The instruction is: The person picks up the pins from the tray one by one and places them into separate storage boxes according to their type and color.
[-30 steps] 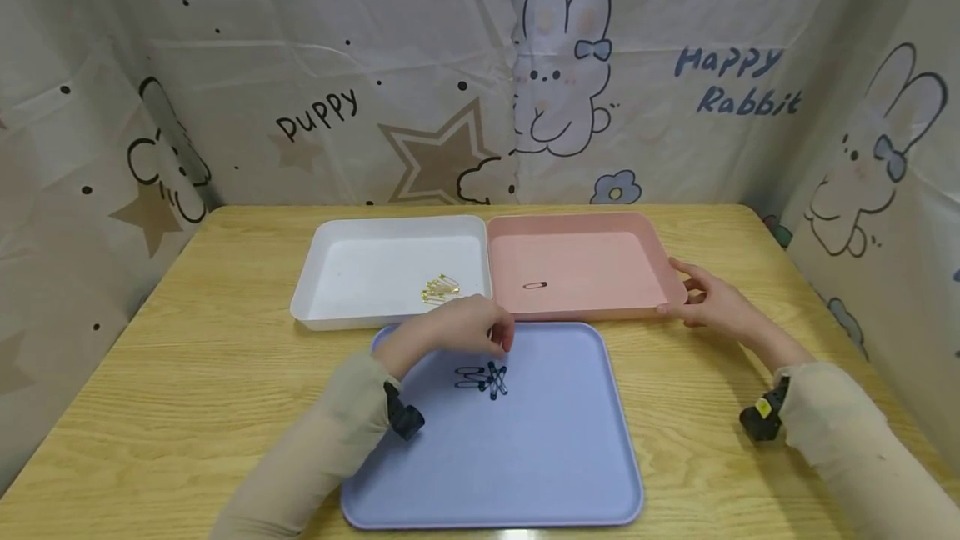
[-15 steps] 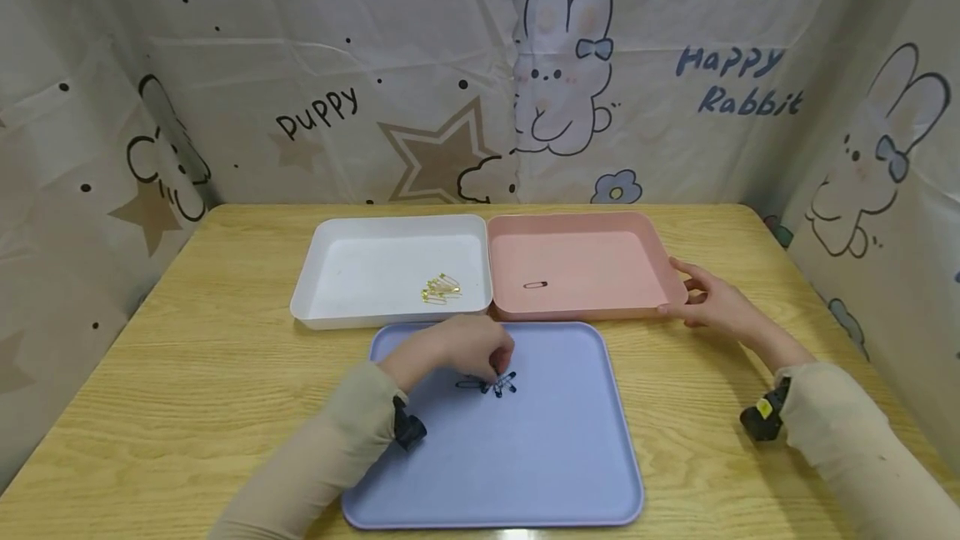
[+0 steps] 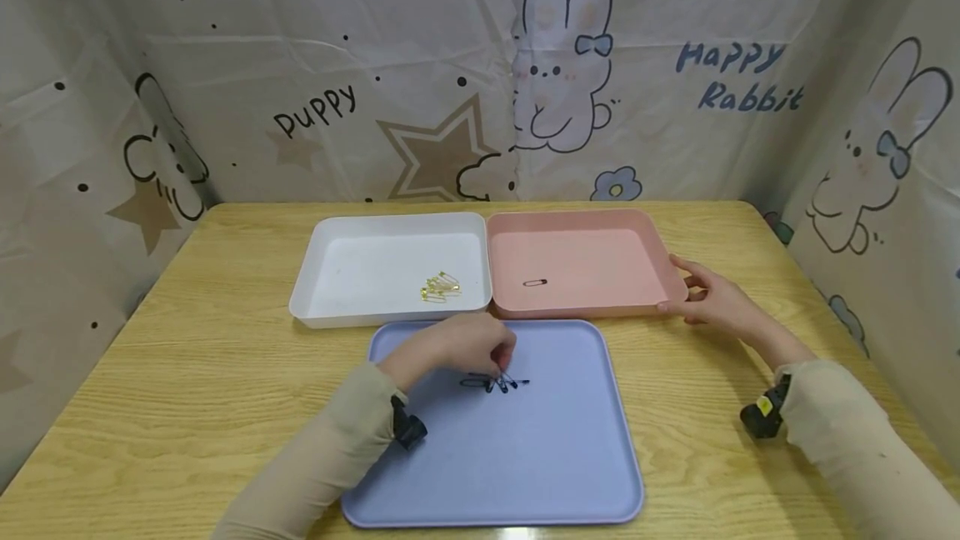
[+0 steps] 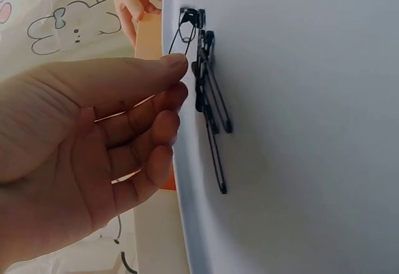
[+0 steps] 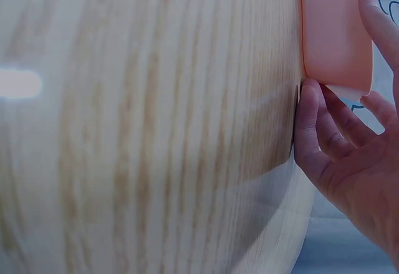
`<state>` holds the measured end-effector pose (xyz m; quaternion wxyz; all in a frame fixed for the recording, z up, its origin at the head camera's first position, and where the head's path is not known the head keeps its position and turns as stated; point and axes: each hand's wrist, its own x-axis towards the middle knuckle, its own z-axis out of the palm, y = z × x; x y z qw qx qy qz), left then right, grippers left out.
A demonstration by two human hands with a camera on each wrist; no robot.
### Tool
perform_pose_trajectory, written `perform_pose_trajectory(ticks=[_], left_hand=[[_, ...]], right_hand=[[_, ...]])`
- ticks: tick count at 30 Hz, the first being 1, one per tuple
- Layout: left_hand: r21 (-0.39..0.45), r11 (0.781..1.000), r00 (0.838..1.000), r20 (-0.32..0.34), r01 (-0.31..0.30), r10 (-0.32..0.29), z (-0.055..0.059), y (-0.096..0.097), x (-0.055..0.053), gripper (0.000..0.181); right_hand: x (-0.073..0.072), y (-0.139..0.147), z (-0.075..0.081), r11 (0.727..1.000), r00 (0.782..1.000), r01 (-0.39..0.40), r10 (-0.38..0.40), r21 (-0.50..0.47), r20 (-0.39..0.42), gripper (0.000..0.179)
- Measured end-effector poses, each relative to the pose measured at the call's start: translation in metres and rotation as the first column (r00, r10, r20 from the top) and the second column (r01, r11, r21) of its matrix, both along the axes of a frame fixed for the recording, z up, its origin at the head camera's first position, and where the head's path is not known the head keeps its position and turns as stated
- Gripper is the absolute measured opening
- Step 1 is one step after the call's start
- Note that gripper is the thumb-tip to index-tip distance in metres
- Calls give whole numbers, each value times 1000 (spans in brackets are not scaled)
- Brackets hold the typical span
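Observation:
My left hand (image 3: 472, 342) reaches over the blue tray (image 3: 487, 473). In the left wrist view, its thumb and index finger pinch a black safety pin (image 4: 187, 32), held above the tray with its head away from the fingertips. Several more black safety pins (image 4: 215, 93) lie overlapping in a loose cluster beside it. At the right, my right hand (image 3: 716, 302) rests against the right front corner of the pink tray (image 3: 581, 223), touching it with thumb and fingers spread around the corner. A single black safety pin (image 3: 535, 282) lies inside that tray.
The white tray (image 3: 375, 265) stands against the pink one's left side and holds a small heap of gold safety pins (image 3: 440, 287). Both sit behind the blue tray on the wooden table (image 3: 187, 373). A printed cloth (image 3: 435, 40) hangs around the table's back and sides.
My left hand has come down from the blue tray's back edge to the black safety pins and pinches one. The cluster has shifted and spread slightly to the right. The right hand stays put.

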<state>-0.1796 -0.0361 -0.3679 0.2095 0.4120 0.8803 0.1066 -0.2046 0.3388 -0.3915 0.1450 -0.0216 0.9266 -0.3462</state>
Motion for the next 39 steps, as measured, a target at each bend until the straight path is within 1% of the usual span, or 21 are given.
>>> perform_pose_trajectory(ticks=[7,13,19,23,28,35,39], left_hand=[[52,998,999,21,-37,36,10,2,-2,10],[102,994,999,-13,-40,41,16,4,-6,7],[172,985,999,-26,-33,38,19,9,-11,8],[216,976,998,-49,-34,46,20,14,-18,10],[250,966,996,-48,-65,79,20,21,-29,9],[297,947,985,-86,-120,151,16,28,-43,3],[312,936,976,-82,-165,200,13,31,-50,2]], right_hand=[[0,0,3,1000,1000,-6,6,-2,6,95],[-1,1,5,1000,1000,-2,2,1,17,95],[-1,3,3,1000,1000,1,-1,4,16,95],[-1,2,2,1000,1000,2,-2,-4,14,95],[-2,2,1,1000,1000,5,-5,-2,22,96],[-3,2,1,1000,999,14,-14,-1,34,97],[-2,2,0,1000,999,8,-8,-2,31,97]])
